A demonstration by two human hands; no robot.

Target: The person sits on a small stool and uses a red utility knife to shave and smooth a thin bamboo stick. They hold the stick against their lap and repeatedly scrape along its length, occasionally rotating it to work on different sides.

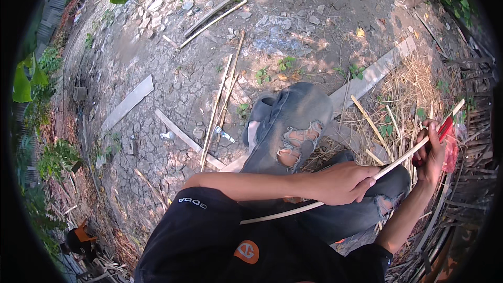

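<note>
Head view: pale bamboo strip (398,161) slants over lap, ripped jeans (309,107) underneath. Left hand (343,184) wrapped round middle, right hand (432,154) gripping near upper tip. Splinters likely if grip slides, imo; overbending might snap it. Red thing (446,127) by right fingers: can't tell what, maybe cut risk.

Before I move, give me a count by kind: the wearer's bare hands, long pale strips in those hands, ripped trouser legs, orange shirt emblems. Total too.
Left hand and right hand: 2
Long pale strip: 1
Upper trouser leg and lower trouser leg: 2
Orange emblem: 1
Total: 6
</note>
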